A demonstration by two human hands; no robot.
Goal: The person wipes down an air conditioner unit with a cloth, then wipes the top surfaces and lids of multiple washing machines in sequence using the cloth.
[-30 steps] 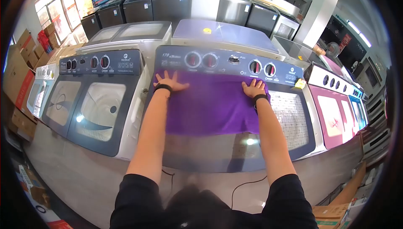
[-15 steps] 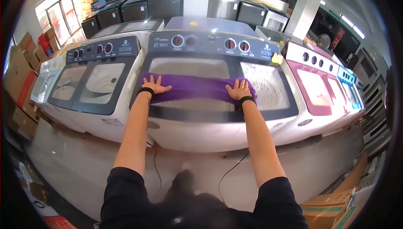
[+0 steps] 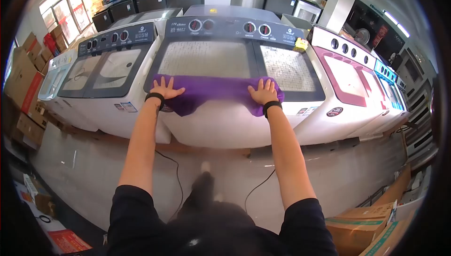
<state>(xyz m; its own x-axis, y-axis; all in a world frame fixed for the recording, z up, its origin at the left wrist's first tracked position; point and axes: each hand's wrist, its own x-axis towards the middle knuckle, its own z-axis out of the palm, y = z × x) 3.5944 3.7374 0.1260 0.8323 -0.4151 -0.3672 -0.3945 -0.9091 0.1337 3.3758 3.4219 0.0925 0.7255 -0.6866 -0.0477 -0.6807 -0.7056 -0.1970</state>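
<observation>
A purple cloth (image 3: 213, 88) lies stretched sideways along the front edge of a twin-tub washing machine (image 3: 225, 122). My left hand (image 3: 165, 88) presses flat on its left end, fingers spread. On the right end rests my right hand (image 3: 263, 92), also flat with the fingers apart. Parts of the cloth hang down over the white front below the edge. Behind it are the machine's two see-through lids, the wide left lid (image 3: 204, 58) and the narrower right lid (image 3: 287, 67). The dark control panel (image 3: 228, 27) with its round knobs stands at the back.
A grey-lidded washing machine (image 3: 108, 70) stands to the left, and a pink-lidded one (image 3: 345, 75) to the right. Black cords (image 3: 177, 176) trail on the floor (image 3: 103, 171). Cardboard boxes (image 3: 359, 230) sit at lower right, and more boxes (image 3: 23, 80) at far left.
Both hands have drawn the purple cloth toward me, from across the lids to the front edge. Its lower parts now hang over the front. The camera view has shifted a little.
</observation>
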